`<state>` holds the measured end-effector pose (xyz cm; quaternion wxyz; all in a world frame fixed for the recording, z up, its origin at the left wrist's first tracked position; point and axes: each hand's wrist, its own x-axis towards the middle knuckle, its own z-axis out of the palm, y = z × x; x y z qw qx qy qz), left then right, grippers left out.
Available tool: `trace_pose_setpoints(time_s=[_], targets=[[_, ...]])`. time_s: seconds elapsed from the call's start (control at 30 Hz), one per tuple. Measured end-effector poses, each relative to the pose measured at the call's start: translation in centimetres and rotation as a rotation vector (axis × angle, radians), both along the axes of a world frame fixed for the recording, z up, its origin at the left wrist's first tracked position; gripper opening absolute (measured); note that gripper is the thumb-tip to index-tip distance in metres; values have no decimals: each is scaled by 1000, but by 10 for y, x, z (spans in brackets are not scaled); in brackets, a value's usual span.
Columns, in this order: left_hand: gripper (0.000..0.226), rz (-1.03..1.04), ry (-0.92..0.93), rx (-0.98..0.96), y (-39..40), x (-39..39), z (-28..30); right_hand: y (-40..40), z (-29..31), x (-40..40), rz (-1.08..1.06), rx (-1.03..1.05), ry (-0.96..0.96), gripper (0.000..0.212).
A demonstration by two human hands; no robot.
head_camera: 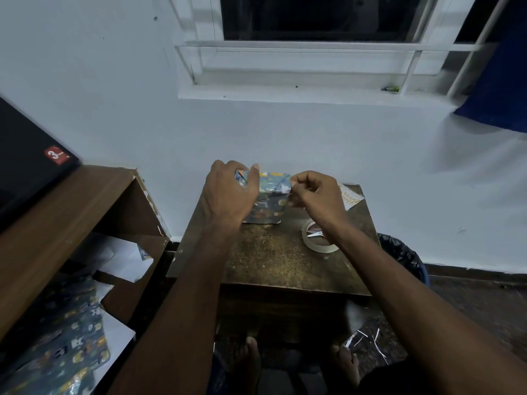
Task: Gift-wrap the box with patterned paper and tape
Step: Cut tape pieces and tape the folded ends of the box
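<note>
At far left a black case (25, 161) is lying cut off by the frame edge on a brown shelf (57, 223); below it, spare paper (65, 334) is spilling out, its pattern too dim to read. The left hand (228, 192) is curling over the box (268, 199), its grip closed round the upper left corner and hiding that side. The box, already covered in paper, is standing upright at the far middle of the surface (271, 260). The right hand (316, 195) is pinching something at the box's right edge (a paper flap or tape, too small to tell). A tape roll (320, 240) is lying behind the right wrist, partly hidden, with a card (350, 198) peeking out beyond.
</note>
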<state>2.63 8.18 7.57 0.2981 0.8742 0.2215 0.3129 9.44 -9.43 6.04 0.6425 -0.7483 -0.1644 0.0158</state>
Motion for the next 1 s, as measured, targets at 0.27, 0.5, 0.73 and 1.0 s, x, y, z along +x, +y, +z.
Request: trace_pose_setpoints(time_s=[0.27,0.5,0.73,1.0], targets=[[39,8,-45,124,2,-4,0,-4,2,-4,18,24,-5,25],[22,-56,-39,71,6,-4,-5,-6,-3,0,60,-45,-12,28],[24,25,233,217,-4,6,-17,-17,-8,5,235,-449,-49,35],[14,-277,315,76,-41,16,-30,-34,0,6,417,-774,-122,46]])
